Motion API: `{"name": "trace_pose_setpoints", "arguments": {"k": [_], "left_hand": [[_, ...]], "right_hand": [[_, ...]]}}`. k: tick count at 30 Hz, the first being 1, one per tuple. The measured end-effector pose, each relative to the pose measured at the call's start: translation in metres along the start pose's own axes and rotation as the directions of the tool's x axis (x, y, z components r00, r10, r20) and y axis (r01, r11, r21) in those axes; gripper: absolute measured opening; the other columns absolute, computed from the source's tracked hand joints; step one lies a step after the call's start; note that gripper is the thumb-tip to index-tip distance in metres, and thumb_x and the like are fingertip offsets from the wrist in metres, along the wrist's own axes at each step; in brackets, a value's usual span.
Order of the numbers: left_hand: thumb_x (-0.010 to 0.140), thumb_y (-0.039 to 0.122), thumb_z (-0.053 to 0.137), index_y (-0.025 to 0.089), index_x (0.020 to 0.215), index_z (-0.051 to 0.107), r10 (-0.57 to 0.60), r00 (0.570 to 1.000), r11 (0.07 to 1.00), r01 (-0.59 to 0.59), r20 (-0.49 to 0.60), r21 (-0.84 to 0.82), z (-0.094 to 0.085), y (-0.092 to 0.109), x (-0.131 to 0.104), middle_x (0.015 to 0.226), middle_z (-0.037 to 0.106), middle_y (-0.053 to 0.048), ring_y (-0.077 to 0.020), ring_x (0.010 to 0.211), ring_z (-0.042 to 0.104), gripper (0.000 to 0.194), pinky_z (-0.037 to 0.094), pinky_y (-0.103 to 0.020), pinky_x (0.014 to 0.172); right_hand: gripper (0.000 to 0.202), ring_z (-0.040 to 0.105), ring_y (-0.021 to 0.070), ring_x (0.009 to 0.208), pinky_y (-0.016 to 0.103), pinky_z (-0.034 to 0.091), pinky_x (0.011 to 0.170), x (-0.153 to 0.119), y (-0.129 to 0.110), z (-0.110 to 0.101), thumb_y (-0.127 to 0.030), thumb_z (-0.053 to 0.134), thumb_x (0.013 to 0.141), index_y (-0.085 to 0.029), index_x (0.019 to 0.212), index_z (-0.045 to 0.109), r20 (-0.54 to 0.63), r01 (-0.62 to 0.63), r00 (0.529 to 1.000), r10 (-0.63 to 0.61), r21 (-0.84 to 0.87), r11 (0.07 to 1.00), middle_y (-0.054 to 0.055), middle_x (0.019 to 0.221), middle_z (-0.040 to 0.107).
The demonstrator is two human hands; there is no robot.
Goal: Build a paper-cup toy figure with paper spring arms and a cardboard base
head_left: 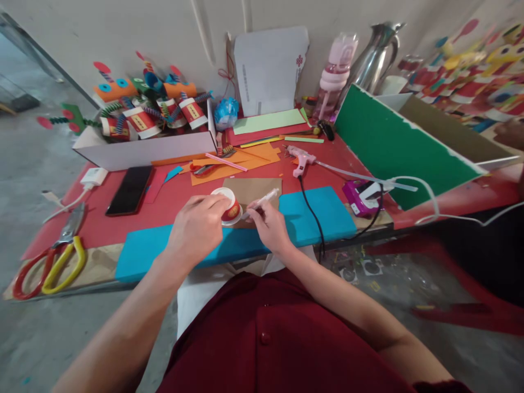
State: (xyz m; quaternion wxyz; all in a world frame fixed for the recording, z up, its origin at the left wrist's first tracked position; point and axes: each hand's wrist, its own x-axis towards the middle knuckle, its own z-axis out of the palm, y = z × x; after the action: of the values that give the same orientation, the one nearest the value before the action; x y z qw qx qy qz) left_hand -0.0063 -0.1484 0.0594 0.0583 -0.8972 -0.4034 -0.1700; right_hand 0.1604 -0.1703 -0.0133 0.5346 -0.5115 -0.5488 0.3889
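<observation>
A small red and white paper cup (233, 212) is tilted over the brown paper (268, 188) at the table's front. My left hand (200, 224) is closed around the cup from the left, its fingers on the upper end. Pinched in my right hand (268, 224) is a slim, whitish pen-like tool (268, 197), whose exact kind I cannot make out. Its lower tip points at the cup's rim; whether they touch is unclear. Both hands are above the blue paper strip (315, 210) along the front edge.
Large scissors (67, 240) and a phone (130, 190) lie left. A pink glue gun (302, 158) with cord lies right, near a purple power strip (362, 199). Behind are a white box (151, 153) of paper-cup figures and a green-sided box (401, 147). Another person's hand (510, 134) shows far right.
</observation>
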Motion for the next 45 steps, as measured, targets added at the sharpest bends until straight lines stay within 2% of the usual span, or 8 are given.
{"name": "trace_pose_setpoints", "arguments": {"k": [4,7,13,17,20,24,39,45], "left_hand": [[0.08,0.002,0.038,0.016,0.102,0.065,-0.011,1.0,1.0,0.011,-0.006,-0.009,0.001,0.0,0.0,0.108,0.071,-0.009,-0.0239,0.1,0.065,0.038,0.05,-0.04,0.089],[0.081,0.003,0.038,0.018,0.104,0.065,-0.007,1.0,1.0,0.007,-0.001,-0.008,0.0,0.001,0.0,0.108,0.072,-0.008,-0.0232,0.099,0.066,0.039,0.05,-0.041,0.09],[0.081,0.004,0.039,0.018,0.106,0.065,-0.019,1.0,1.0,0.018,-0.012,-0.011,0.0,0.001,0.0,0.111,0.071,-0.009,-0.0242,0.099,0.065,0.039,0.05,-0.042,0.092],[0.08,0.003,0.04,0.016,0.106,0.065,-0.002,1.0,1.0,0.001,-0.011,-0.024,0.0,0.001,-0.001,0.112,0.07,-0.01,-0.0248,0.1,0.065,0.039,0.05,-0.042,0.092],[0.08,0.002,0.04,0.014,0.107,0.065,-0.008,1.0,1.0,0.008,-0.008,-0.03,0.001,0.001,-0.002,0.113,0.069,-0.012,-0.026,0.102,0.064,0.039,0.05,-0.043,0.092],[0.081,0.003,0.04,0.015,0.109,0.065,-0.02,1.0,0.999,0.02,0.004,-0.042,0.001,0.001,-0.002,0.114,0.069,-0.011,-0.0268,0.105,0.063,0.04,0.049,-0.046,0.094],[0.081,0.003,0.041,0.014,0.106,0.065,0.018,0.999,1.0,-0.018,-0.032,0.001,0.001,0.0,-0.003,0.112,0.07,-0.01,-0.0249,0.099,0.065,0.036,0.05,-0.042,0.091],[0.082,0.004,0.041,0.014,0.11,0.064,0.028,0.999,1.0,-0.028,-0.022,0.013,0.002,0.0,-0.004,0.115,0.069,-0.011,-0.0251,0.102,0.064,0.037,0.049,-0.042,0.092]], "right_hand": [[0.018,0.067,0.0143,0.069,0.029,0.057,0.067,-0.008,-0.004,-0.004,-0.037,0.055,0.087,-0.021,0.087,0.06,-0.125,0.002,0.992,0.01,0.09,0.996,0.005,0.092,0.068],[0.017,0.065,0.0136,0.063,0.03,0.057,0.061,-0.019,-0.011,-0.011,-0.038,0.06,0.085,-0.022,0.088,0.064,-0.192,0.056,0.98,-0.045,0.052,0.997,0.005,0.093,0.068],[0.011,0.064,0.0154,0.072,0.028,0.051,0.069,-0.032,-0.011,-0.018,-0.029,0.055,0.088,-0.023,0.088,0.063,0.064,0.239,0.971,-0.23,-0.234,0.942,0.002,0.08,0.068],[0.012,0.063,0.0166,0.079,0.029,0.048,0.073,-0.032,-0.006,-0.013,-0.028,0.051,0.09,-0.022,0.094,0.06,0.254,0.367,0.922,-0.294,-0.323,0.872,0.004,0.087,0.069],[0.012,0.06,0.0176,0.077,0.031,0.045,0.072,-0.031,-0.007,-0.009,-0.028,0.049,0.092,-0.021,0.093,0.059,0.332,0.458,0.879,-0.342,-0.393,0.797,0.005,0.084,0.068],[0.015,0.058,0.0184,0.076,0.032,0.043,0.073,-0.03,-0.009,-0.006,-0.027,0.046,0.094,-0.02,0.093,0.059,0.37,0.522,0.846,-0.383,-0.436,0.733,0.006,0.08,0.067],[0.016,0.056,0.0181,0.076,0.033,0.042,0.077,-0.028,-0.006,-0.002,-0.027,0.045,0.095,-0.021,0.093,0.059,0.348,0.512,0.856,-0.382,-0.471,0.718,0.005,0.08,0.065],[0.022,0.054,0.0178,0.071,0.034,0.043,0.078,-0.026,-0.008,-0.002,-0.027,0.041,0.095,-0.022,0.079,0.056,0.387,0.539,0.84,-0.382,-0.51,0.67,0.004,0.072,0.061]]}}
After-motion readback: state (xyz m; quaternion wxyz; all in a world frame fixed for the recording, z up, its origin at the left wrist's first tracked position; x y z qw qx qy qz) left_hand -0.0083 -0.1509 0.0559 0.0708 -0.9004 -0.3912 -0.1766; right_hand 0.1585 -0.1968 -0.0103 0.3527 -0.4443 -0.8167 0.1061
